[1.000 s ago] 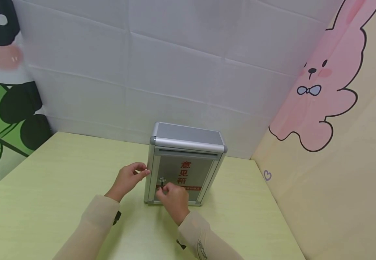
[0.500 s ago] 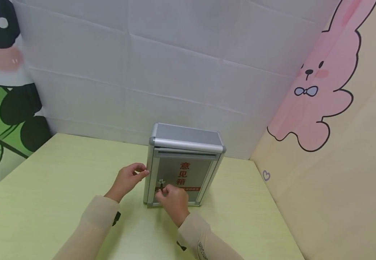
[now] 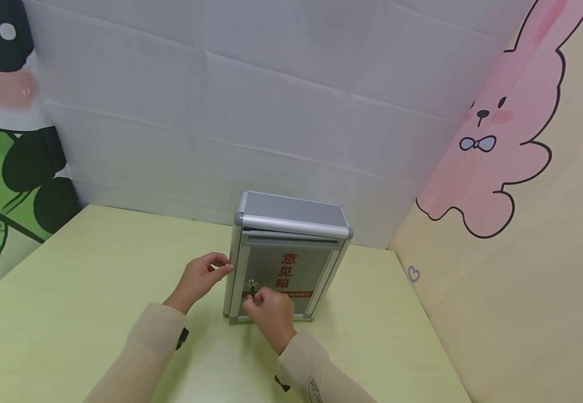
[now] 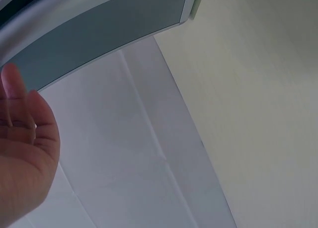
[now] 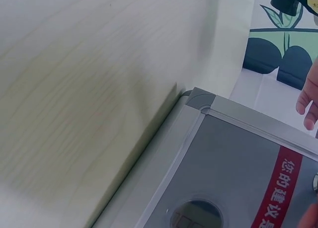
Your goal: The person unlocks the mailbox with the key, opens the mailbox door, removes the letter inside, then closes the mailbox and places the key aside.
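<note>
A grey metal suggestion box (image 3: pixel 293 211) with red characters on its door (image 3: pixel 313 263) stands upright on the table. The door sits slightly ajar, with a dark gap along its top left. My right hand (image 3: pixel 272 314) pinches a key (image 3: pixel 252 291) at the lock (image 3: pixel 252 283) on the door's left side; the fingertips partly hide the key. My left hand (image 3: pixel 197 282) is at the box's left edge, fingers loosely bent and nothing held. In the left wrist view that hand (image 4: pixel 25 153) is close against the box side (image 4: pixel 104 37); contact is hard to tell.
The pale yellow-green table (image 3: pixel 94 268) extends on both sides of the box. Behind it hangs a grey-white backdrop (image 3: pixel 271 112). A side wall with a pink rabbit (image 3: pixel 508 134) borders the right, and a panda picture (image 3: pixel 24 157) the left.
The door's top left edge has come a little away from the frame, with its lower left corner slightly forward. My right hand has shifted slightly with it; the left hand has barely moved.
</note>
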Tool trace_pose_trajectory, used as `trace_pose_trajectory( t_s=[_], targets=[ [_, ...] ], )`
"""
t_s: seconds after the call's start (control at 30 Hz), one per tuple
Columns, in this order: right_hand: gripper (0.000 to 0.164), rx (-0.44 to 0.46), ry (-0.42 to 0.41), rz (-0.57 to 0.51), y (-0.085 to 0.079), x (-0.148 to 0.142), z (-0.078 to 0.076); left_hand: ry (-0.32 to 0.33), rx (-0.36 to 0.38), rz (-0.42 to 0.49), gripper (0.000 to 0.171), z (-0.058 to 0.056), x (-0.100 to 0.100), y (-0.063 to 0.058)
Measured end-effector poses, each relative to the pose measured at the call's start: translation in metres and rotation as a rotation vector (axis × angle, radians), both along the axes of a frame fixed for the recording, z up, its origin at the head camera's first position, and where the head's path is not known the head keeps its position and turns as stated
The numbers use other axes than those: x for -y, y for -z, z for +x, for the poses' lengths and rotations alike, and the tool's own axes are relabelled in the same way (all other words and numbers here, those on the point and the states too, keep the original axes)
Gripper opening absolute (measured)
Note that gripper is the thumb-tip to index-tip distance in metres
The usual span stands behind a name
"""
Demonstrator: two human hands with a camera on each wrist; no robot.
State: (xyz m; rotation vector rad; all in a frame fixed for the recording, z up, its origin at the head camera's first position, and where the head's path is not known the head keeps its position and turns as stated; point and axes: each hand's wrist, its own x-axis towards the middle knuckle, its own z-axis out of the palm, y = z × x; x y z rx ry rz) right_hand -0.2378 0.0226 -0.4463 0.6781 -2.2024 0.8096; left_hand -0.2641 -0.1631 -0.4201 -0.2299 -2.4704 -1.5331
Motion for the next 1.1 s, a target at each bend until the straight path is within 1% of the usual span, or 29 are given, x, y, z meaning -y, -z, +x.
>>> trace_pose_trajectory(
  t_s=[0.2,0.4,0.5,0.87,1.1],
  targets=[
    [0.025,-0.009,-0.001,-0.008,-0.0011,-0.0008,0.0027,-0.004,-0.009,-0.009,0.019,-0.0007,-0.0003,0.0005],
    [0.026,-0.072,0.002,-0.005,0.0014,-0.0021,0.0027,-0.004,-0.010,-0.003,0.019,0.0001,-0.0009,0.0005],
    [0.026,-0.087,-0.005,-0.004,0.0026,-0.0029,0.0033,-0.004,-0.006,-0.003,0.020,0.0015,-0.0013,-0.0007],
    [0.028,-0.094,-0.017,0.027,0.0011,-0.0056,0.0065,-0.020,-0.007,-0.029,0.019,0.0018,-0.0015,-0.0005],
    [0.024,-0.097,-0.010,0.037,0.0008,-0.0074,0.0086,-0.014,-0.004,-0.024,0.020,0.0011,-0.0024,-0.0002]
  ],
)
